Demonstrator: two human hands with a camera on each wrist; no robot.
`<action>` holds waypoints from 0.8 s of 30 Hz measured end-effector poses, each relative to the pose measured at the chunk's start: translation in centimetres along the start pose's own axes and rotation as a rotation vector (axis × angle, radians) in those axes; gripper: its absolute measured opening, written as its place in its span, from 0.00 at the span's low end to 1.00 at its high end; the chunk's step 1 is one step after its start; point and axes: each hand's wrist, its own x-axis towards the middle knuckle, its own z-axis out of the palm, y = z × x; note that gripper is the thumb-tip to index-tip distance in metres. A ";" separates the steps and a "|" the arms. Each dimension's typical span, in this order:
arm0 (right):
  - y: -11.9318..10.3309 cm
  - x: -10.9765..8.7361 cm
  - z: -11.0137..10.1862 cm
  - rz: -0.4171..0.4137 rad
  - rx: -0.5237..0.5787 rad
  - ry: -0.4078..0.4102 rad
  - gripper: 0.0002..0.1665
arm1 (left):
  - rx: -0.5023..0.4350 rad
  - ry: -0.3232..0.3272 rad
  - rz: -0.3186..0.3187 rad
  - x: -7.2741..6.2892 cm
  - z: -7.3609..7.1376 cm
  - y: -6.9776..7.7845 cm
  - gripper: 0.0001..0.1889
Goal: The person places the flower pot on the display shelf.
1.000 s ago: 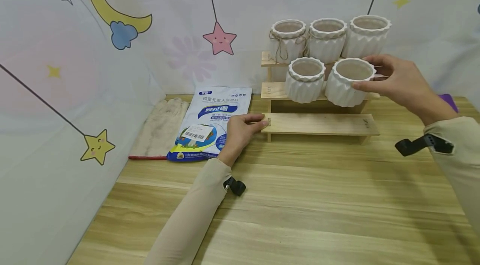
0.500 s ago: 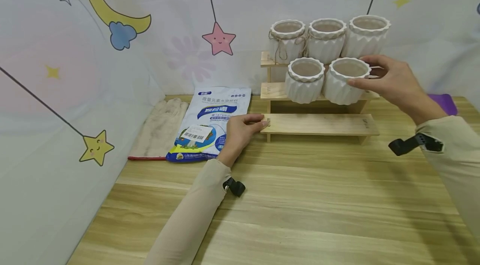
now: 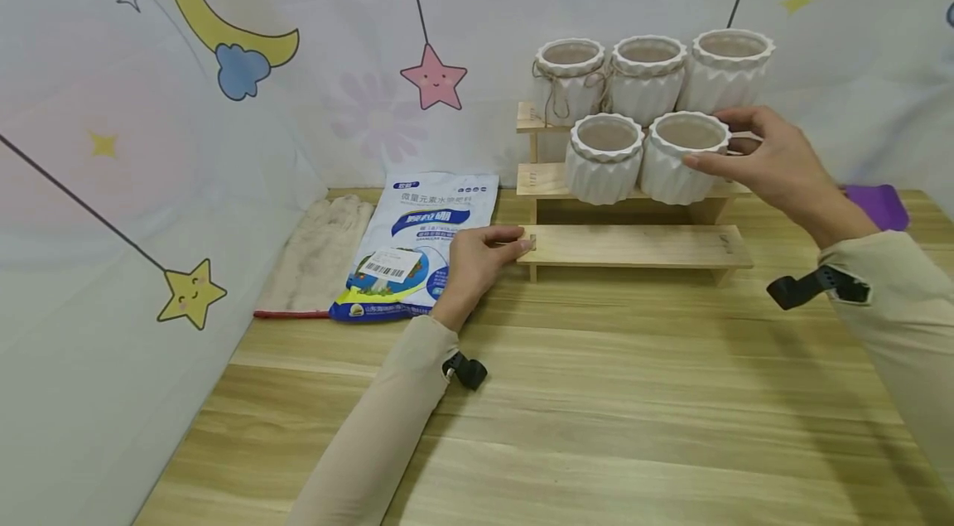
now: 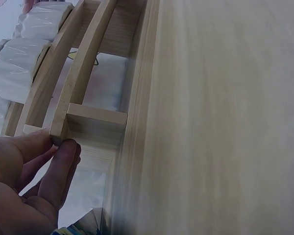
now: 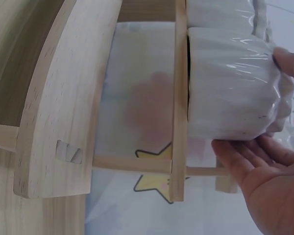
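A three-step wooden plant stand [image 3: 633, 247] stands on the table, its lowest step bare. My left hand [image 3: 480, 265] pinches the left end of that step; the left wrist view shows the thumb on one side of the board end [image 4: 61, 125] and fingers on the other. With my right hand [image 3: 778, 166] I hold a white fluted ceramic pot [image 3: 680, 176] by its right side near the rim, upright over the middle step. In the right wrist view the pot [image 5: 230, 83] has its base right at the step's board. Beside it on the left sits another white pot [image 3: 604, 170].
Several white pots line the top step, among them one tied with twine [image 3: 570, 83]. Left of the stand lie a blue-and-white fertilizer bag [image 3: 428, 219] and a pale work glove [image 3: 316, 253]. A purple object [image 3: 878, 207] lies at the right, behind my wrist.
My right hand has shifted the pot leftward and slightly back, close against its neighbour on the middle step. The left hand has kept its place on the stand.
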 end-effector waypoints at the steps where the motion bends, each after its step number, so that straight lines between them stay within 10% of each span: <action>1: 0.0 0.0 0.0 0.002 0.000 -0.001 0.39 | 0.000 0.000 0.001 0.0 0.0 0.0 0.12; 18: 0.2 -0.4 -0.3 -0.013 -0.113 -0.009 0.49 | 0.037 -0.014 0.027 0.2 -0.1 0.5 0.13; 24: 0.7 -2.0 -1.5 -0.014 -0.261 -0.046 0.53 | 0.235 -0.012 0.181 0.1 -0.7 1.0 0.15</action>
